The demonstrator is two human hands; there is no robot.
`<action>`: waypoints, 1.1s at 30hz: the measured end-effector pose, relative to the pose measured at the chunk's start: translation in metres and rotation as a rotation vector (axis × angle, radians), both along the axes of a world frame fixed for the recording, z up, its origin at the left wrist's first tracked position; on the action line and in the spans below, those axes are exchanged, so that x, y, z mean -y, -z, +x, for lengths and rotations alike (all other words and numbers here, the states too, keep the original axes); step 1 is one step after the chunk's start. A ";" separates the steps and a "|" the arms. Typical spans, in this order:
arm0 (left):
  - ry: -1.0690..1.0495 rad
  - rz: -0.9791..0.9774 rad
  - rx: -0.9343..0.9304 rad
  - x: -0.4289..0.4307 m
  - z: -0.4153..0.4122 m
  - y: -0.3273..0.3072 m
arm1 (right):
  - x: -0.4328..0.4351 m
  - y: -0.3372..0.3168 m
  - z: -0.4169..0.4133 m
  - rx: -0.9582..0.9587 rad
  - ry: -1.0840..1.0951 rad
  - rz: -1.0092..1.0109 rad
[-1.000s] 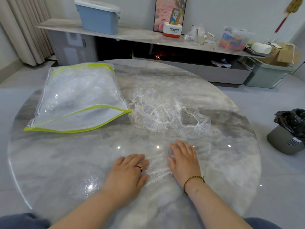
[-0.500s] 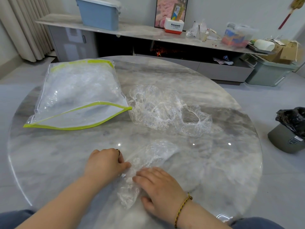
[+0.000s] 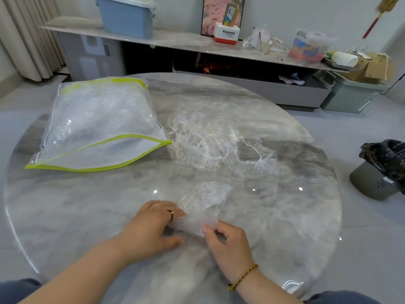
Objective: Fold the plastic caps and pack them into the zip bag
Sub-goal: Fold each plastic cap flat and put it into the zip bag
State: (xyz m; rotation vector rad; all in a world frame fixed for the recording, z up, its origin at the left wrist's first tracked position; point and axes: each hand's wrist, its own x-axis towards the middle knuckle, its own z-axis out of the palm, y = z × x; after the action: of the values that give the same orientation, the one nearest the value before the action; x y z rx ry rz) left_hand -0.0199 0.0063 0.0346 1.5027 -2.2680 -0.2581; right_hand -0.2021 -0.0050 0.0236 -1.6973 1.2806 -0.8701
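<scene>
Near the table's [image 3: 65,216] near edge, the left hand [image 3: 151,227] and right hand [image 3: 230,244] both pinch a folded plastic cap [image 3: 203,202]. A far box [image 3: 226,36] reads "Panasonic".

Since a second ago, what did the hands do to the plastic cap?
Both hands lay flat on the cap then. Now the left hand and right hand have gathered the cap into a narrow fold and pinch its near end. The zip bag and loose caps stayed put.
</scene>
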 end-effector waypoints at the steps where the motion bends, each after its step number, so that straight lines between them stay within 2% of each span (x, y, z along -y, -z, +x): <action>1: -0.090 -0.037 -0.071 0.003 -0.001 0.004 | 0.001 -0.003 0.001 -0.002 0.040 0.020; 4: -0.331 0.082 -0.242 0.006 -0.011 0.003 | 0.008 -0.009 0.000 -0.107 0.108 0.059; 6: -0.378 0.115 -0.276 0.008 -0.013 0.005 | 0.016 -0.014 -0.004 -0.232 0.155 0.042; 10: -0.456 0.133 -0.284 0.013 -0.022 0.004 | 0.030 -0.019 -0.007 -0.571 0.058 -0.051; 12: -0.498 0.100 -0.237 0.015 -0.025 0.006 | 0.034 -0.017 -0.006 -0.552 0.061 -0.087; 14: -0.535 0.106 -0.207 0.015 -0.026 0.008 | 0.037 -0.015 -0.005 -0.435 0.154 -0.111; 17: -0.556 0.105 -0.176 0.015 -0.025 0.012 | 0.042 -0.013 -0.007 -0.313 0.152 -0.629; 18: -0.553 0.110 -0.171 0.015 -0.025 0.012 | 0.040 -0.013 -0.006 -0.308 0.063 -0.736; 20: -0.534 0.141 -0.187 0.017 -0.025 0.009 | 0.032 -0.010 -0.001 -0.365 -0.137 -0.808; 22: -0.498 0.115 -0.267 0.017 -0.025 0.007 | 0.023 -0.003 0.003 -0.518 -0.275 -0.768; 24: -0.465 0.068 -0.384 0.015 -0.024 0.005 | 0.022 0.006 0.003 -0.653 -0.270 -0.709; 26: -0.410 0.045 -0.430 0.015 -0.021 0.005 | 0.026 0.008 0.004 -0.681 -0.240 -0.632; 29: -0.236 -0.118 -0.262 0.014 -0.016 0.008 | 0.032 0.004 0.008 -0.646 -0.194 -0.606; 33: -0.122 -0.093 -0.091 0.014 -0.015 0.011 | 0.041 -0.006 0.011 -0.592 -0.148 -0.502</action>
State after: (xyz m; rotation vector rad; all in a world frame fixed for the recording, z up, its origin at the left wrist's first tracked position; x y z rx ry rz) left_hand -0.0345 -0.0079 0.0234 1.5417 -2.0795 -0.1790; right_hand -0.1914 -0.0462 0.0293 -2.5501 1.3492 -0.6517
